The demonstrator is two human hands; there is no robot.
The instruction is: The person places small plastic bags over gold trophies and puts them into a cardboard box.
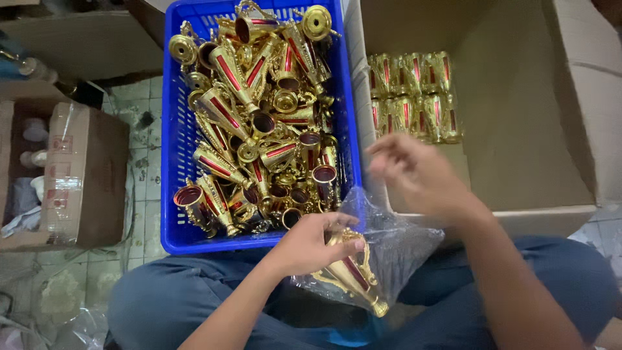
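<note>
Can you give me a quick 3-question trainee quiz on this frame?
1. True or false: the left hand holds a gold trophy cup that sits inside a clear plastic bag.
2. Where do the bagged cups lie? A) blue crate B) open cardboard box C) floor
3. What fills the blue crate?

Key:
1. True.
2. B: they lie in rows in the cardboard box right of the crate.
3. A loose pile of unbagged gold and red trophy cups.

The right hand is blurred, raised above the bag's edge; its grip cannot be told.
</note>
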